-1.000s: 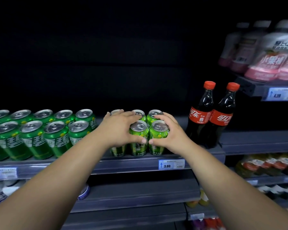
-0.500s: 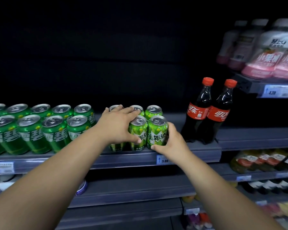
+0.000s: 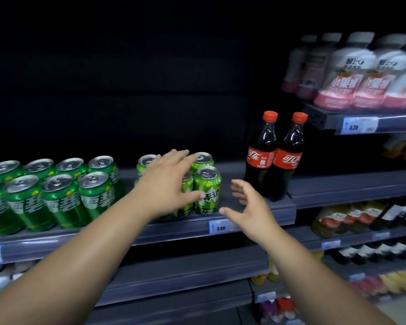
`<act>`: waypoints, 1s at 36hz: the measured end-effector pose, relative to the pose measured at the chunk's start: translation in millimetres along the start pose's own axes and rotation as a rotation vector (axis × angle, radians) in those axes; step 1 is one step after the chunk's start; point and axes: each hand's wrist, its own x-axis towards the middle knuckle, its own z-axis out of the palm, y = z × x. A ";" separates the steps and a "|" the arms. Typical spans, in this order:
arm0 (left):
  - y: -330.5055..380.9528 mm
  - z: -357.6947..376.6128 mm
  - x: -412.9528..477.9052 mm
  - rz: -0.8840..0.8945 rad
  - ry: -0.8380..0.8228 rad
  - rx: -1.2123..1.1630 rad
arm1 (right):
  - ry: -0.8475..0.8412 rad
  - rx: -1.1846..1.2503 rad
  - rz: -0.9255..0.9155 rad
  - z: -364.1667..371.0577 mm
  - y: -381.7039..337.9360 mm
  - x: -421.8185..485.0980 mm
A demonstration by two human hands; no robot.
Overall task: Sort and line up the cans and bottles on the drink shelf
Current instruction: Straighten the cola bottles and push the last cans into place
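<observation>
A cluster of light-green cans stands mid-shelf on the grey drink shelf. My left hand lies spread over the cluster's left side, fingers apart, covering some cans. My right hand hovers open just right of the cluster, touching no can. Dark-green cans stand in two rows on the left. Two cola bottles with red caps stand upright to the right of my right hand.
A higher shelf at right carries pink-and-white bottles above a price tag. Lower shelves at right hold several dark and amber bottles. A price tag sits on the shelf edge below the light-green cans.
My right hand has let go of the light-green cans and pulled away to the right, fingers spread. My left hand has loosened and flattened over the cluster. The view has shifted left.
</observation>
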 end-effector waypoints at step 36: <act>123.9 143.0 85.2 -0.546 0.225 -0.760 | 0.012 0.090 0.031 -104.6 99.3 58.2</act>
